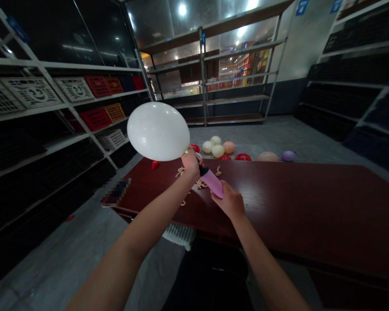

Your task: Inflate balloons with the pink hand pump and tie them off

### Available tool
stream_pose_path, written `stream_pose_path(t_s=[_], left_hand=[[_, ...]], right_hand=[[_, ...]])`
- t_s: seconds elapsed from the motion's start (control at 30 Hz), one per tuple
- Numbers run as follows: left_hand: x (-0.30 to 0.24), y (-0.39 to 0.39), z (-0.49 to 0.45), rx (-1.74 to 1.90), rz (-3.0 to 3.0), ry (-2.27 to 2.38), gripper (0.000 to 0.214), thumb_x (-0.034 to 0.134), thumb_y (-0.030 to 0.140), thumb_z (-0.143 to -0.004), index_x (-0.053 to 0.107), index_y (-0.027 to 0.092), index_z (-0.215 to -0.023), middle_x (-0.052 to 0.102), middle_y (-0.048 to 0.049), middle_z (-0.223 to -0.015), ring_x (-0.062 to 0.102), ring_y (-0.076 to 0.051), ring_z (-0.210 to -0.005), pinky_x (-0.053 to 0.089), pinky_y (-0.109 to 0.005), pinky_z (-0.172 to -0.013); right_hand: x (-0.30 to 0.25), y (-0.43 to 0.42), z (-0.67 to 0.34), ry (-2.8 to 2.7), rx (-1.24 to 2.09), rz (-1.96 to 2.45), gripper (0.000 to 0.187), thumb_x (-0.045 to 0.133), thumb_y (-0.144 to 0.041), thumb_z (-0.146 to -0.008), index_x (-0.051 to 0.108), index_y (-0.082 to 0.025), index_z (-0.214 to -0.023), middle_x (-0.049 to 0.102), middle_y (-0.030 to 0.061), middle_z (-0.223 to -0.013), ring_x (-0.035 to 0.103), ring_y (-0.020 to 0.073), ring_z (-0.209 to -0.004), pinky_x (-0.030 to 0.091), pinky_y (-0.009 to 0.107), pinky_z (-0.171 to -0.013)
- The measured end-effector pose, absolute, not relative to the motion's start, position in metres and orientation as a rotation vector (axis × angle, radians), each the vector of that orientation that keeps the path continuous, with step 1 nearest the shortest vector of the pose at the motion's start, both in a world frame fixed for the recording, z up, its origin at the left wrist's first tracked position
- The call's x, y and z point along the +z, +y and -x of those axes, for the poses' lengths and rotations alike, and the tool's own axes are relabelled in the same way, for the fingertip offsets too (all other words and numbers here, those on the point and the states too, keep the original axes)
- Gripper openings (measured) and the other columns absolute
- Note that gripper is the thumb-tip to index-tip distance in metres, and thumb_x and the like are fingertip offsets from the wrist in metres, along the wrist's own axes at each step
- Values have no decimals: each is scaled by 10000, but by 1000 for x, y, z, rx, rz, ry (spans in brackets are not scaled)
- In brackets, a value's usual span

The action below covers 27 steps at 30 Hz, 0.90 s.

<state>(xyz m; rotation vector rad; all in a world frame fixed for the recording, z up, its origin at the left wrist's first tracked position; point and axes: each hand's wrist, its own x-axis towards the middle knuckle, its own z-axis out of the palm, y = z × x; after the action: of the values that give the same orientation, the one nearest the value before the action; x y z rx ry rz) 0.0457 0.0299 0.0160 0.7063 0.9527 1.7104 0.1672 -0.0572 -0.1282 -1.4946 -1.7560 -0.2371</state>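
A large inflated white balloon (158,131) floats above the left part of the dark red-brown table (311,207). My left hand (192,162) is closed around the balloon's neck, holding it on the black nozzle of a pink hand pump (212,182). My right hand (231,201) grips the pump's lower end. Both hands are over the table's near left area. Small uninflated balloons (199,183) lie scattered on the tabletop under the hands.
Several inflated balloons, white, peach, red and purple (288,155), lie beyond the table's far edge. A red piece (155,164) and a blurred flat object (116,193) sit at the table's left end. Shelving with plastic crates (95,119) lines the left; more shelves stand behind and right.
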Motion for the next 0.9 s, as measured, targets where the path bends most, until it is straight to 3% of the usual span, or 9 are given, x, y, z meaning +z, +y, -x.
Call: stream_pose_path(t_s=[0.43, 0.9], left_hand=[[18, 36, 21, 1738, -483, 1022, 402, 421, 143, -910, 315, 219, -531, 300, 60, -388, 307, -83, -290, 287, -214, -348], [11, 44, 122, 1854, -287, 977, 332, 440, 160, -909, 319, 216, -604, 336, 66, -454, 310, -77, -326, 289, -222, -380]], right_hand=[[-128, -60, -163, -1920, -262, 1374, 401, 628, -403, -897, 639, -166, -1220, 773, 99, -1053, 743, 224, -840, 547, 297, -705], [-131, -58, -166, -2066, -314, 1346, 381, 621, -411, -880, 657, -196, -1192, 776, 82, -1029, 744, 238, -821, 568, 340, -715]])
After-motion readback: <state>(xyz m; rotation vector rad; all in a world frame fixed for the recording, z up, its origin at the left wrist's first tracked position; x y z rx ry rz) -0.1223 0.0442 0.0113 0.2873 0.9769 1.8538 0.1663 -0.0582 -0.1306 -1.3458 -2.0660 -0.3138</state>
